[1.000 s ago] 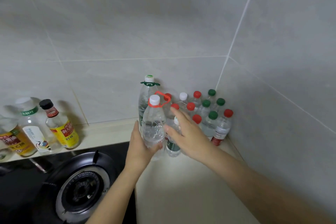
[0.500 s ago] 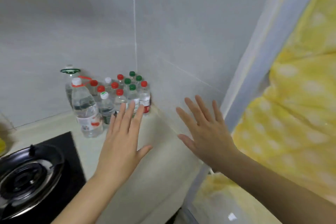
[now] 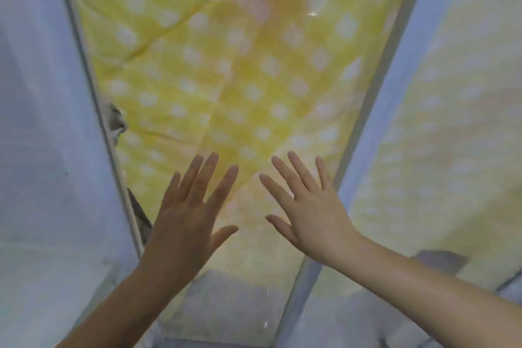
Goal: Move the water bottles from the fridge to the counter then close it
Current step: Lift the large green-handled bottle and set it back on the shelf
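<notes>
Both of my hands are raised in front of me with straight, spread fingers and hold nothing. My left hand (image 3: pixel 192 212) is at lower centre, my right hand (image 3: pixel 308 206) just right of it. Behind them hangs a yellow cloth with white dots (image 3: pixel 231 70), seen between pale blue-white panels. No water bottles, counter or fridge interior can be made out in this view. The picture is blurred by motion.
A pale panel with a grey edge strip (image 3: pixel 93 110) runs down the left side. Another pale upright frame (image 3: pixel 375 93) slants down the right, with a glossy surface (image 3: pixel 452 110) beyond it mirroring the dotted cloth.
My view has swung right, away from the counter corner with the bottles and the stove. Both hands let go of the bottles, opened and now face the yellow cloth.
</notes>
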Demonstrator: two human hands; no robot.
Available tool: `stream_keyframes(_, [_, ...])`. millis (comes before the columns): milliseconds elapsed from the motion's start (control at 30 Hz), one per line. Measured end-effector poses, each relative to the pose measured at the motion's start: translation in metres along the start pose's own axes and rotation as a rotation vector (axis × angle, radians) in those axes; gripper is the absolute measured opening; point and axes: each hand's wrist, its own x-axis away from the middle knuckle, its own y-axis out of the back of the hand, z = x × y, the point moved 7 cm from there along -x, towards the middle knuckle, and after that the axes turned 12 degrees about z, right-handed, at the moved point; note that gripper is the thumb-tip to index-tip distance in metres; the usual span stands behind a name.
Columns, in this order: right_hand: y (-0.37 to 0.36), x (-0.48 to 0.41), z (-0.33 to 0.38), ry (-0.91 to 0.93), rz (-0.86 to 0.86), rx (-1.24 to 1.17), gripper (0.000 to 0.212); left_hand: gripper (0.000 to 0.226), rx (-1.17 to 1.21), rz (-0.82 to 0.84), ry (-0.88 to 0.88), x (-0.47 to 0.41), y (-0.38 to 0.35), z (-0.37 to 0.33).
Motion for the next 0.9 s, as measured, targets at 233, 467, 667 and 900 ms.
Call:
stream_keyframes(233, [-0.018,0.082,-0.105,-0.346,0.062,0.149,0.062,0.101,0.161,-0.039,-0.355,-0.090,-0.034,-0.096])
stream_keyframes(467, [-0.004,0.184,-0.181,-0.764,0.144,0.245,0.063,0.091,0.346,-0.101,-0.734,-0.160,-0.036,-0.229])
stream_keyframes(667, [0.013,0.273,-0.225,-1.048,0.178,0.320,0.061,0.092,0.463,-0.142,-0.931,-0.179,-0.031,-0.343])
stream_keyframes(900, [0.029,0.396,-0.300,-1.407,0.190,0.355,0.060,0.094,0.514,-0.034,-1.020,-0.202,-0.043,-0.494])
